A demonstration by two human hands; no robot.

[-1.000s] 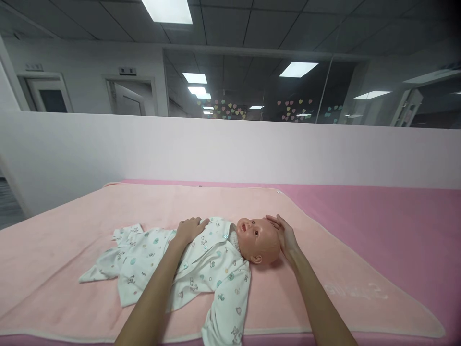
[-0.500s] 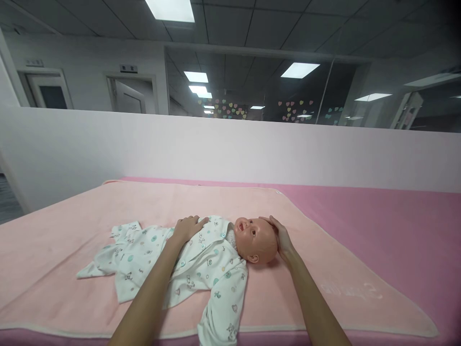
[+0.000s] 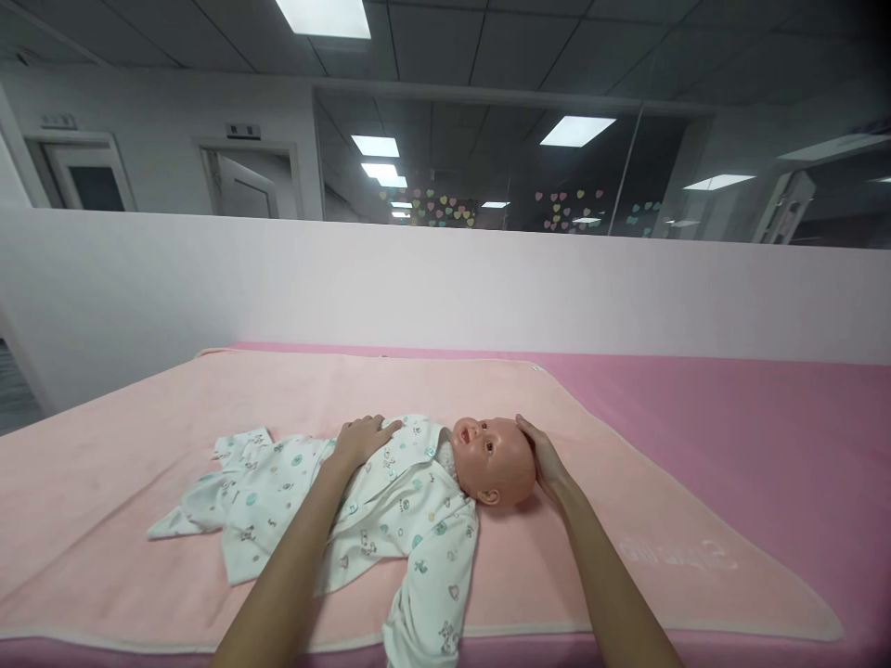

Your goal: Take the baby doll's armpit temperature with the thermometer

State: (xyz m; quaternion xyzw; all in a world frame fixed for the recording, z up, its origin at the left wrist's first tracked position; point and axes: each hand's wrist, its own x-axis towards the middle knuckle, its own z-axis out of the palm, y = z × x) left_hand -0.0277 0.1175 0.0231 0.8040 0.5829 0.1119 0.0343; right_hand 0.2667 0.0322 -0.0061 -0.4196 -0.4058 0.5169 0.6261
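Currently, the step in hand appears to be steadying: one hand on the chest and one at the head of the doll [image 3: 400,510]. The doll lies face up on the blanket [image 3: 334,380], head [image 3: 499,464] toward the right and suit [image 3: 348,543] extending left, with the near sleeve [image 3: 435,594] reaching toward the front edge. Judged from this pose, any change of position would call for support beneath the head before the body is shifted, with pressure on the chest kept light. Grip, left hand [image 3: 364,438]: laid palm down across the chest, fingers extended and unclenched; it bears on the suit without pinching the cloth. Grip, right hand [image 3: 544,456]: cupped loosely against the crown, fingers lightly curved along the far side; it touches the head but does not enclose it. Whether any part of that palm reaches under the head cannot be determined, as the contact side is partly hidden. Neither hand is clenched. Both forearms enter from the front edge, the left one crossing over the suit. Beyond the blanket, the pink mat [image 3: 730,417] meets the white partition [image 3: 445,288].
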